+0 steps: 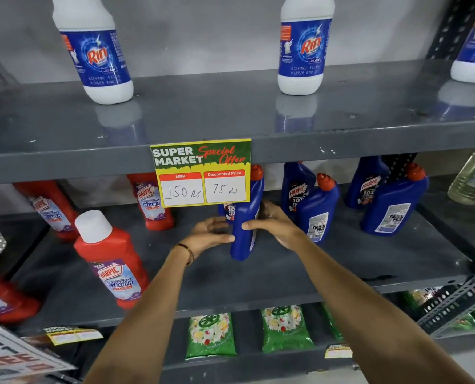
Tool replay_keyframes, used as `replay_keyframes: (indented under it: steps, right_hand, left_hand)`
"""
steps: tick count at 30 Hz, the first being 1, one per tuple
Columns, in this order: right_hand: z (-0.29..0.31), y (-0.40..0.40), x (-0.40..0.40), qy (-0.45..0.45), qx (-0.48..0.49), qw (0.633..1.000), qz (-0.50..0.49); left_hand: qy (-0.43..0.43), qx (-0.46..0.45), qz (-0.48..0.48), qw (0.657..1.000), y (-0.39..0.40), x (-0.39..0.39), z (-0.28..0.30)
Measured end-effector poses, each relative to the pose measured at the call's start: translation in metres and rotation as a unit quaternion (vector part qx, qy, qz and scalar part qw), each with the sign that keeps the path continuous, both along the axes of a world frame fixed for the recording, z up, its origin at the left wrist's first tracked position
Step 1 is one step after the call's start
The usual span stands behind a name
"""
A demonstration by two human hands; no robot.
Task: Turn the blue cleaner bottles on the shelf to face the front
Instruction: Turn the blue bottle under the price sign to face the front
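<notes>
Middle shelf (286, 275), grey metal. Blue bottle (244, 228) upright near centre, narrow edge toward camera, red cap tucked behind price card (201, 173). Right hand (275, 225) wrapped on bottle's right side, grip pinching it, thumb across front. Left hand (211, 234) at its left side, fingers spread, thumb tip touching bottle. Bracelet (187, 252) on left wrist. Right of it, more blue bottles (318, 209): front ones showing back labels, rear ones front labels. Red bottles (111, 259) left.
</notes>
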State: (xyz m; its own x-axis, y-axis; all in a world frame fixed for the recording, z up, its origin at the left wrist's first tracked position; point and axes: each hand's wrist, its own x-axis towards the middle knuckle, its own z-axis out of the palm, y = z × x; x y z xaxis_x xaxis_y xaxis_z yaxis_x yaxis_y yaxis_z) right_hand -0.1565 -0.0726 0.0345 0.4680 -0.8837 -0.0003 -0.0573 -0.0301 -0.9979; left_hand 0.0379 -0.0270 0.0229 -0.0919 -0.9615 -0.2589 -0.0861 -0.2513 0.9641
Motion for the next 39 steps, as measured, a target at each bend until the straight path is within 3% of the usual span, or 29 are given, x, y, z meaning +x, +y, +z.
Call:
replay_keyframes:
  steps: [5, 10, 15, 22, 31, 39]
  right_hand:
    - [0.005, -0.001, -0.009, -0.057, 0.059, 0.991, 0.105]
    - [0.007, -0.002, -0.01, -0.093, 0.087, 0.982, 0.138]
    - [0.005, -0.006, -0.015, -0.112, 0.112, 0.98, 0.124]
    - [0.0, -0.006, -0.016, -0.066, 0.071, 0.994, 0.056]
    - [-0.007, -0.005, -0.01, -0.042, 0.055, 0.997, 0.032]
    - [-0.006, -0.01, -0.004, -0.014, 0.072, 0.997, 0.039]
  left_hand:
    - [0.111, 0.071, -0.126, 0.983, 0.003, -0.004, -0.002]
    - [0.143, 0.068, -0.116, 0.981, 0.004, -0.011, -0.006]
    - [0.104, 0.048, -0.079, 0.99, 0.003, -0.021, -0.002]
    - [0.054, 0.006, 0.112, 0.992, -0.001, -0.035, -0.02]
    - [-0.128, -0.052, 0.171, 0.976, -0.003, -0.031, -0.035]
    - [-0.185, -0.062, 0.198, 0.961, 0.0, -0.031, -0.043]
